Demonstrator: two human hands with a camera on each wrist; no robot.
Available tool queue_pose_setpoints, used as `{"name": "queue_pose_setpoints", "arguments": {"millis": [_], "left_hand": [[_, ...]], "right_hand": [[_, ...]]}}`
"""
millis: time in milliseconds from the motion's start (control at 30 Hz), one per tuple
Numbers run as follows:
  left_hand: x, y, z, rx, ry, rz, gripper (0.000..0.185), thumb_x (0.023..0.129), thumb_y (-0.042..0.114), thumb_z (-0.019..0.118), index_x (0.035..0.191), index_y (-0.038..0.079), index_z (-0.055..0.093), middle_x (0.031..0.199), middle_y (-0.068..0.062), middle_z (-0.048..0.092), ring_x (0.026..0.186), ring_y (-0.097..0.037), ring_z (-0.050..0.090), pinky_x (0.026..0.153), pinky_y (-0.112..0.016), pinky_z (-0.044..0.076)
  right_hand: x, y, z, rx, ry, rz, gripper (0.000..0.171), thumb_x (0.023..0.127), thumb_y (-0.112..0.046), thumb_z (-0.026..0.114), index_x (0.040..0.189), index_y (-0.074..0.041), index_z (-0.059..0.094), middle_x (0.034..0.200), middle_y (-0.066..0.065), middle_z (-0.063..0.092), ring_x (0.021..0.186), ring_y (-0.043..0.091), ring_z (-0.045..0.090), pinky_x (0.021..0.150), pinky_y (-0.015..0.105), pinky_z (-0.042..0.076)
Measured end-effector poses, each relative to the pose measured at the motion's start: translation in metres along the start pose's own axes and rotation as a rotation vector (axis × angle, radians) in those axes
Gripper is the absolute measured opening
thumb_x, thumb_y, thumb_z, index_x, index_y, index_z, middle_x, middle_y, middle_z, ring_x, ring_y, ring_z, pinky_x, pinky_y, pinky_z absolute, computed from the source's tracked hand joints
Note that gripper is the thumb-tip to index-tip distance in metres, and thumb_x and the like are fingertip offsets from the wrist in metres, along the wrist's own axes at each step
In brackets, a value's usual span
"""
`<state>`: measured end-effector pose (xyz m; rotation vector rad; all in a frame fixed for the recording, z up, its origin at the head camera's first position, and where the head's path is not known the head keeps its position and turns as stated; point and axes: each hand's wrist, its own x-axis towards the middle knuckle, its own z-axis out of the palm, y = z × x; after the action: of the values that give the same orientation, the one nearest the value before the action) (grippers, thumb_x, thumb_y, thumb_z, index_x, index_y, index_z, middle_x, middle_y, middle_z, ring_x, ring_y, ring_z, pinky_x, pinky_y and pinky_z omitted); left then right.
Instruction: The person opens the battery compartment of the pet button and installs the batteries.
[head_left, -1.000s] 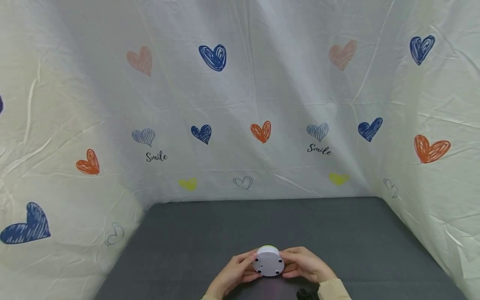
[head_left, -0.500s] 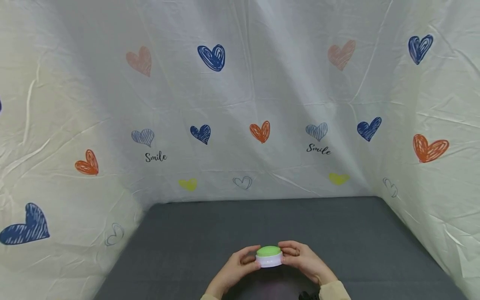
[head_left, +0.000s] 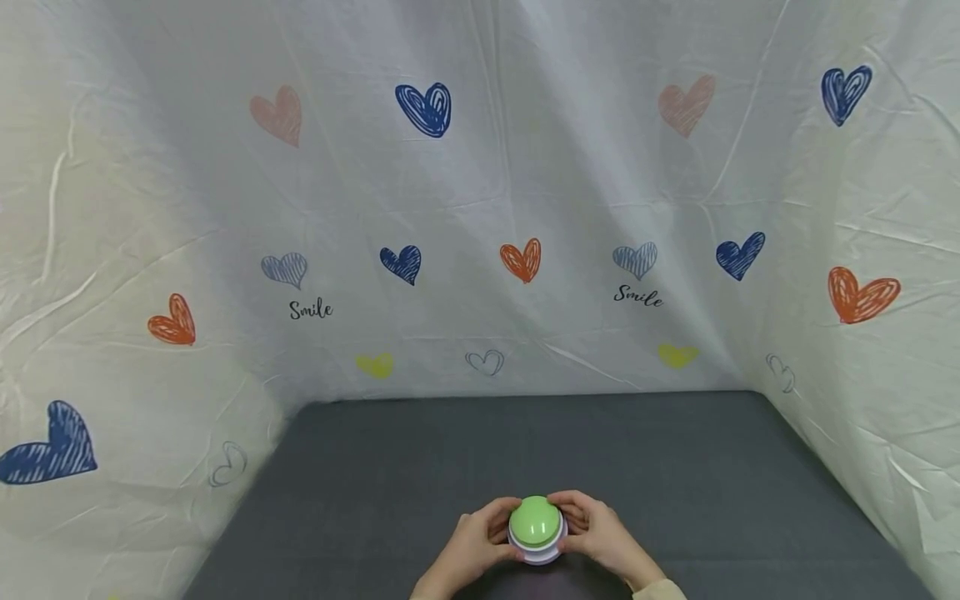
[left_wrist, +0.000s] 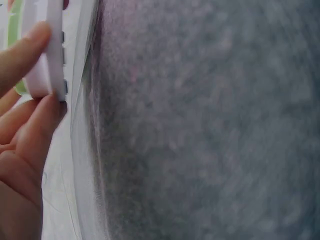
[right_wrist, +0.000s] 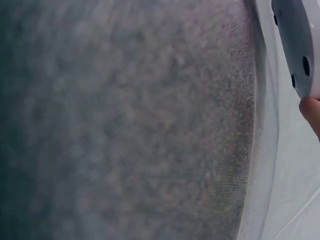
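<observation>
Between both hands is a round push button (head_left: 535,522) with a glossy green dome on a white base. Its green top faces up toward the head camera. My left hand (head_left: 474,546) pinches the left side of the rim, thumb in front and fingers behind. On the opposite side, my right hand (head_left: 600,537) grips the rim the same way. The left wrist view shows the white base (left_wrist: 47,55) edge-on, raised off the table, with small dark feet underneath. In the right wrist view, part of the underside (right_wrist: 295,45) with dark feet shows beside a fingertip (right_wrist: 311,111).
A dark grey cloth-covered table (head_left: 375,467) lies under the hands. White curtain (head_left: 570,167) with printed hearts and "Smile" lettering stands along the back and both sides.
The button's flat underside faced the head camera a second ago. Both hands have turned it so that first its side, then its green top came into view.
</observation>
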<state>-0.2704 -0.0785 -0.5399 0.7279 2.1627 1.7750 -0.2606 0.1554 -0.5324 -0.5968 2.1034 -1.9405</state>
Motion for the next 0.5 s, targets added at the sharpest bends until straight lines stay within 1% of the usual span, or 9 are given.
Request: {"name": "queue_pose_setpoints", "arguments": {"millis": [133,233,367,433,500], "left_hand": [[0.0006,0.0014,0.0026,0.027,-0.021,-0.025,0.061,0.070,0.003,0.078,0.124,0.004,0.050,0.129,-0.017,0.051,0.115,-0.021,0.051,0.085,-0.026,0.048],[0.0014,0.0023,0.0040,0.108,-0.020,-0.033,0.061,0.068,0.003,0.079,0.122,0.006,0.052,0.128,-0.016,0.053,0.113,-0.020,0.053,0.084,-0.025,0.049],[0.0024,0.0027,0.0051,0.249,-0.008,-0.016,0.061,0.067,0.008,0.081,0.121,0.009,0.054,0.125,-0.014,0.055,0.110,-0.017,0.055,0.082,-0.023,0.049],[0.0022,0.0028,0.0053,0.285,-0.001,-0.009,0.060,0.067,0.010,0.082,0.120,0.009,0.054,0.124,-0.013,0.057,0.109,-0.016,0.055,0.082,-0.023,0.049],[0.0016,0.0023,0.0052,0.293,0.005,-0.003,0.060,0.066,0.010,0.082,0.119,0.010,0.055,0.122,-0.012,0.057,0.109,-0.016,0.056,0.082,-0.023,0.049]], "right_hand": [[-0.0001,0.0032,0.0012,-0.043,0.007,-0.005,0.058,0.072,0.005,0.075,0.124,0.006,0.049,0.125,0.023,0.052,0.120,0.035,0.044,0.095,0.033,0.042],[0.0010,0.0057,0.0016,-0.094,0.012,0.002,0.058,0.070,0.008,0.075,0.123,0.005,0.050,0.124,0.023,0.053,0.119,0.035,0.045,0.094,0.034,0.043],[0.0022,0.0076,0.0018,-0.131,0.018,0.009,0.058,0.069,0.009,0.074,0.123,0.004,0.051,0.124,0.022,0.053,0.119,0.035,0.046,0.093,0.035,0.043],[0.0026,0.0072,0.0025,-0.128,0.011,0.009,0.058,0.069,0.011,0.074,0.122,0.004,0.051,0.124,0.023,0.053,0.119,0.036,0.045,0.093,0.035,0.043],[0.0029,0.0068,0.0034,-0.127,0.003,0.012,0.057,0.070,0.012,0.073,0.122,0.005,0.051,0.123,0.023,0.053,0.118,0.036,0.045,0.093,0.036,0.043]]}}
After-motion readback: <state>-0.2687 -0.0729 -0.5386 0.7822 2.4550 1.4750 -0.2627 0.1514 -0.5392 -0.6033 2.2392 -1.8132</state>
